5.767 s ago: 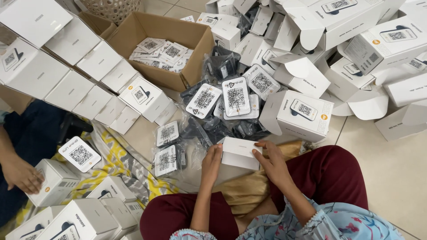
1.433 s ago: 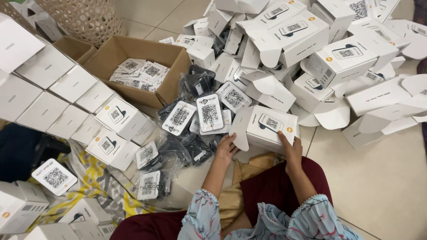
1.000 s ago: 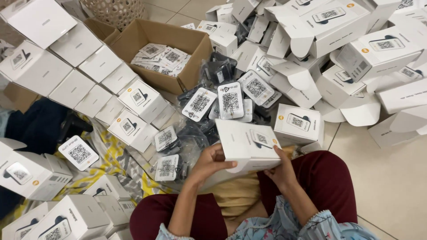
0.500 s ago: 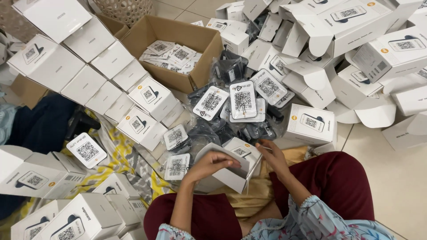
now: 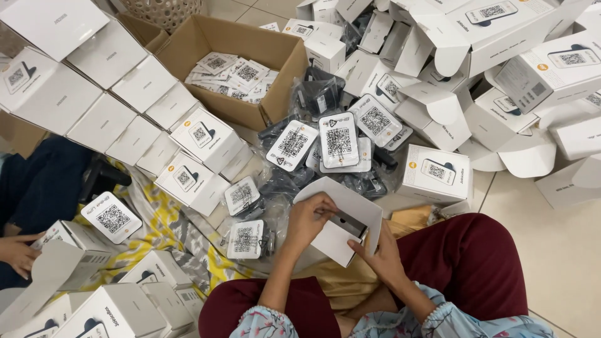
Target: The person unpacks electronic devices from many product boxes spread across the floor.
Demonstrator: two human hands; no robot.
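Head view: small white box (image 5: 343,224) held over the person's lap, just above the maroon-clad legs (image 5: 476,250). Its long axis runs diagonally, upper left to lower right; open end faces up toward camera, lid flap (image 5: 338,195) raised at the far side. Dark inside visible at the opening.

Left hand (image 5: 310,219) curled over the box's left edge, fingers pinching at the open mouth. Right hand (image 5: 379,258) underneath at the lower right, fingers spread along the box's side, gripping it.

Just beyond the box on the floor: pile of black bagged items with white code cards (image 5: 338,141). Closed white box (image 5: 437,175) sits right of that, near the right knee. Open brown carton (image 5: 241,66) with loose cards farther left. Heap of open white boxes (image 5: 501,56) top right; rows of closed white boxes (image 5: 106,94) top left. Yellow-grey patterned cloth (image 5: 163,231) lies left of the lap. Another person's hand (image 5: 19,253) at the left edge touches a box there.
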